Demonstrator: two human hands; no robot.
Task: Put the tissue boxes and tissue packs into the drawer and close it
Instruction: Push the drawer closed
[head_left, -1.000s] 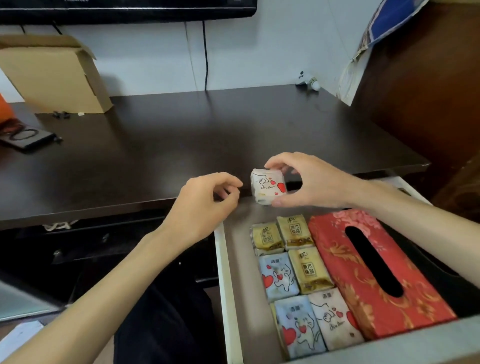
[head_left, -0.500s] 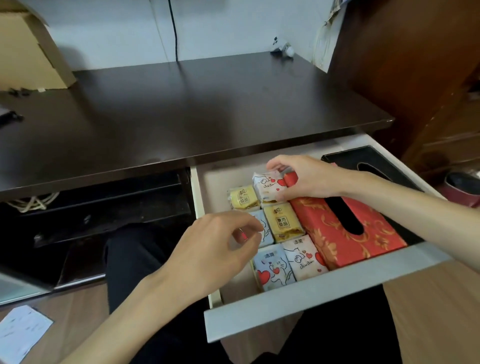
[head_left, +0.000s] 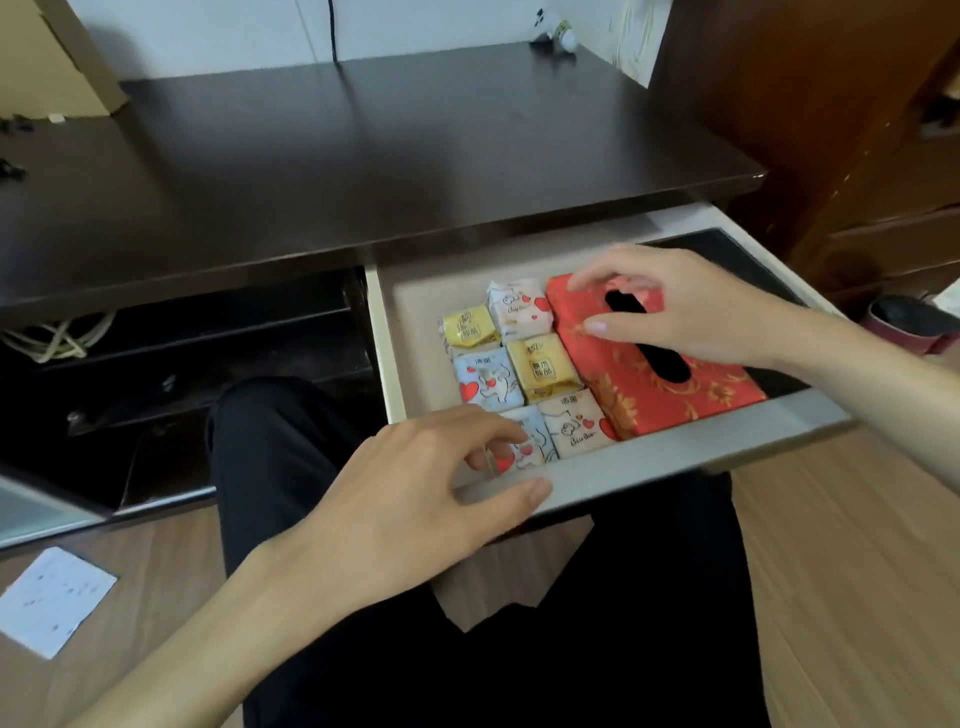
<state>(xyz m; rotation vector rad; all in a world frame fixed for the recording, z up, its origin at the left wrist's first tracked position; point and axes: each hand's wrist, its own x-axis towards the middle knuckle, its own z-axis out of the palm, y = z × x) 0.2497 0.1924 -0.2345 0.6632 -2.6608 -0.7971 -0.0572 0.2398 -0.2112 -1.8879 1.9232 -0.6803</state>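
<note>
Now, from the head view, the drawer (head_left: 675, 457) stands pulled out under the dark desk (head_left: 363, 156), and the task's things lie packed inside it. Six small tissue packs (head_left: 511, 374) sit in two tidy columns, edges touching, with the red tissue box (head_left: 644, 384) just beside them on the right. A dark shape (head_left: 737, 249) lies beyond the red box; it may be a second tissue box, but the right arm hides most of it.

The right hand (head_left: 691, 306) hovers over the far end of the red box, fingers (head_left: 595, 327) spread loosely and gripping nothing; its fingertips seem to brush the fabric cover, next to the white heart-printed pack (head_left: 519, 309) at the back of the row. That pack sits a little higher than its neighbours, probably not pressed flat.

The left hand (head_left: 415, 499) is at the drawer's front panel, thumb on the outer face and fingers curled over the rim above the nearest blue pack (head_left: 524, 441), holding nothing else. That placement suits a push. With the desk bare of tissue items, loading looks finished and closing remains.
</note>
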